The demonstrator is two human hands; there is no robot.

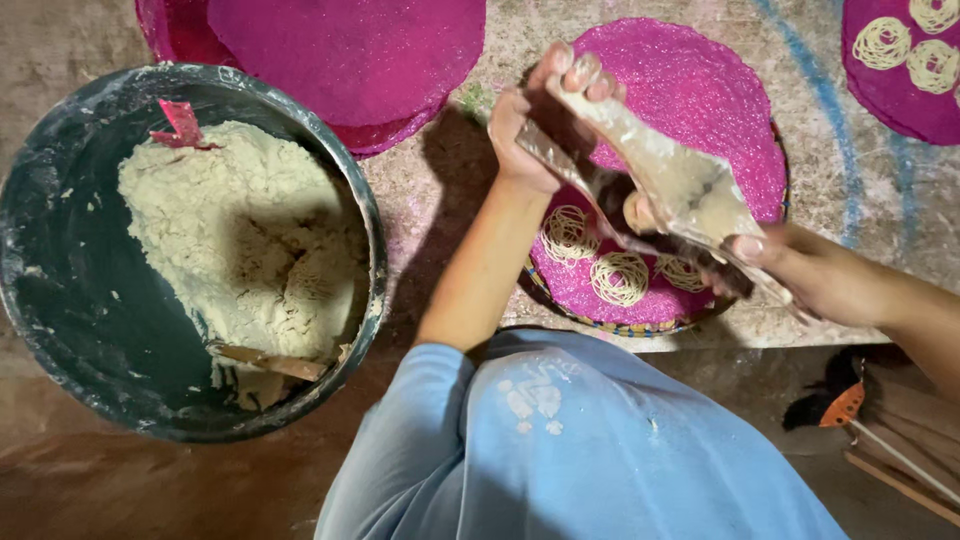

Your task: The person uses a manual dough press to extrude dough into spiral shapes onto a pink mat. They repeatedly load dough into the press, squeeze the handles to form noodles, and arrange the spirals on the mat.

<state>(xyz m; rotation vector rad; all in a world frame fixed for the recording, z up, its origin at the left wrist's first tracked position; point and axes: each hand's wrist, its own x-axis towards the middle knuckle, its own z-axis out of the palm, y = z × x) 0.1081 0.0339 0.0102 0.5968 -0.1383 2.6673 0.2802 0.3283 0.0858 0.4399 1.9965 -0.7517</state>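
Over the pink mat (690, 90) at about one o'clock, I hold the dough press (680, 190): left hand (535, 125) closed on its top handles, right hand (800, 265) closed on its lower end. Noodle coils (618, 278) lie below; a tilted press could smear them, I think.

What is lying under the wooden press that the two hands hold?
Under the wooden press lies a pink round mat with three noodle coils. The press and hands cover part of the mat, so more coils may be hidden.
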